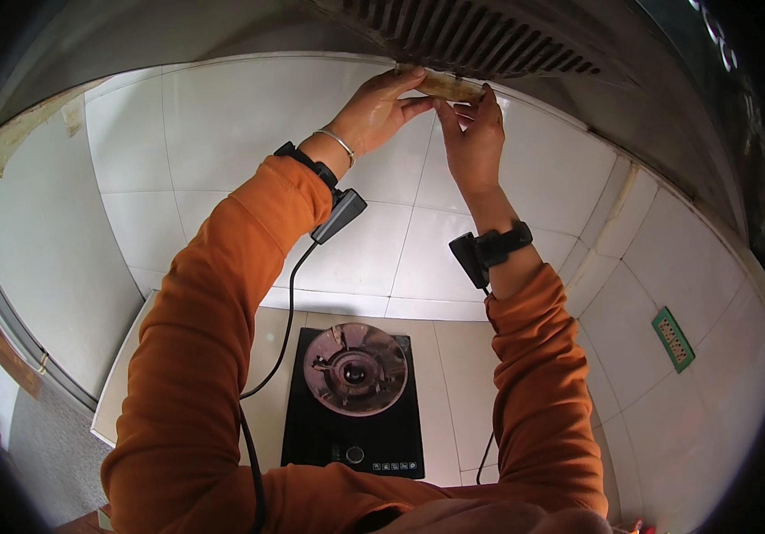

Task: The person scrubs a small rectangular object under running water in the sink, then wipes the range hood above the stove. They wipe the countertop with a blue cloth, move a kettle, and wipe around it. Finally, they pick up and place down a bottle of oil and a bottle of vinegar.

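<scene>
Both arms reach up to the underside of a range hood with a slotted grille [489,40]. My left hand [379,107] grips the left end of a yellowish-brown, grimy oil cup [449,87] below the grille's lower edge. Fingers of my right hand [476,130] hold the same cup at its right end. The cup lies close against the hood; whether it is attached there cannot be seen. A silver bangle [339,143] circles my left wrist, and black devices on straps are on both wrists.
Below the arms, a black cooktop [349,444] with a round pinkish metal burner [356,370] stands on the tiled counter [446,394]. A black cable [289,320] hangs by my left arm. White tiled walls enclose the corner; a green-framed socket panel [674,339] is at right.
</scene>
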Demonstrator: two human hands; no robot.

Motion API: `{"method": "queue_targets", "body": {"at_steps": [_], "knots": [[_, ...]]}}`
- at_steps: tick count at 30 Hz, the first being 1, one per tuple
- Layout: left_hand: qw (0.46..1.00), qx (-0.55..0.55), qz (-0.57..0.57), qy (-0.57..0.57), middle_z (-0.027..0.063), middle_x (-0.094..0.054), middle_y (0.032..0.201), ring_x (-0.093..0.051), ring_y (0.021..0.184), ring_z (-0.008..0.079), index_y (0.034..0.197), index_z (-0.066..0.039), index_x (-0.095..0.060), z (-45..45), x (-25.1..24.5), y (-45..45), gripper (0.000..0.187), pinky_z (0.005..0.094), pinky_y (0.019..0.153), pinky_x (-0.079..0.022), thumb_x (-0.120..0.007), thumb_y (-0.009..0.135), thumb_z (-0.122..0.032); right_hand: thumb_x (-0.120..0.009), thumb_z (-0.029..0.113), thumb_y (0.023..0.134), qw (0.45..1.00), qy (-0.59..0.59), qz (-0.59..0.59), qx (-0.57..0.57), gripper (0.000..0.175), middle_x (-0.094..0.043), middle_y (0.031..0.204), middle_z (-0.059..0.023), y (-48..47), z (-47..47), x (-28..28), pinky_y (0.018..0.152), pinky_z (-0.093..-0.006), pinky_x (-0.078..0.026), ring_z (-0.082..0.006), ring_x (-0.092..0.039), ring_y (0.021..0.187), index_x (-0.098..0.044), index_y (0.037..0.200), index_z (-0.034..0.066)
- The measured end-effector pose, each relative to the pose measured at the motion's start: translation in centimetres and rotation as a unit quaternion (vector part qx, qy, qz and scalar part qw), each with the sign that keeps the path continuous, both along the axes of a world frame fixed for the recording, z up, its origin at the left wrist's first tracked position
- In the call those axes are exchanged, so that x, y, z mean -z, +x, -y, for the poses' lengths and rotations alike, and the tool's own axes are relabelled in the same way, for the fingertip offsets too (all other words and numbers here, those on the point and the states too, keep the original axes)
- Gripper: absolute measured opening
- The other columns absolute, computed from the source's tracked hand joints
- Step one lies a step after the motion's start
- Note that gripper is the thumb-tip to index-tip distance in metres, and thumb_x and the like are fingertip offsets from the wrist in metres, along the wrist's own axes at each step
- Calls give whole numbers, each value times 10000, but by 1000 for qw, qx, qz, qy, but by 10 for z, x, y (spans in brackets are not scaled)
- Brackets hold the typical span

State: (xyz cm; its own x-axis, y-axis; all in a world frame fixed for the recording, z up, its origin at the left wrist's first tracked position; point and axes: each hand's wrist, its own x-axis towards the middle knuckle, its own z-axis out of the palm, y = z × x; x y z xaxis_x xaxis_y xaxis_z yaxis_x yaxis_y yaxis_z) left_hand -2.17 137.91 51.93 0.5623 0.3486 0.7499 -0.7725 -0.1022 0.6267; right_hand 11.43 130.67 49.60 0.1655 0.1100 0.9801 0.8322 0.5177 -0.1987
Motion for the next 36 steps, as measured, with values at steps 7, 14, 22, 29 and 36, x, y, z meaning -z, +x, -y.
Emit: {"method": "queue_targets", "body": {"at_steps": [7, 14, 22, 29, 36], "knots": [[1000, -21, -11, -12, 40, -574, 1066, -524, 1044, 164, 1021, -78, -599, 4, -2, 1, 230, 335, 962, -422, -641, 853, -230, -670, 206, 840, 889, -140, -152, -409, 437, -597, 1054, -87, 9, 5, -6, 816, -287, -503, -158, -588, 956, -475, 1157, -22], [997, -58, -44, 5, 22, -572, 1093, -513, 1054, 140, 1059, -87, -584, 9, -4, -2, 241, 310, 973, -403, -600, 885, -252, -718, 149, 789, 846, -144, -124, -497, 485, -582, 1111, -76, 9, -12, -16, 878, -308, -476, -159, -569, 1007, -459, 1183, 36], [995, -74, -72, 1, 33, -572, 1063, -522, 1006, 135, 1045, -63, -572, 13, -9, -4, 258, 322, 989, -403, -585, 895, -273, -760, 155, 747, 862, -79, -80, -495, 467, -646, 1001, -34, 11, -26, -17, 846, -294, -462, -137, -599, 918, -523, 1136, 51], [991, -91, -93, -1, 19, -552, 893, -524, 927, 130, 946, -61, -573, 23, -14, -5, 193, 319, 984, -411, -589, 894, -246, -820, 187, 667, 869, -174, -152, -438, 666, -585, 998, -109, 13, -23, -26, 757, -280, -493, -161, -572, 861, -406, 1138, -39], [984, -72, -159, 31, 59, -587, 854, -554, 910, 154, 833, -38, -595, 17, -36, -7, 133, 308, 955, -434, -634, 855, -163, -827, 202, 665, 870, -196, -154, -426, 633, -589, 990, -113, 13, -19, -33, 721, -271, -505, -164, -590, 844, -440, 1094, -56]]}}
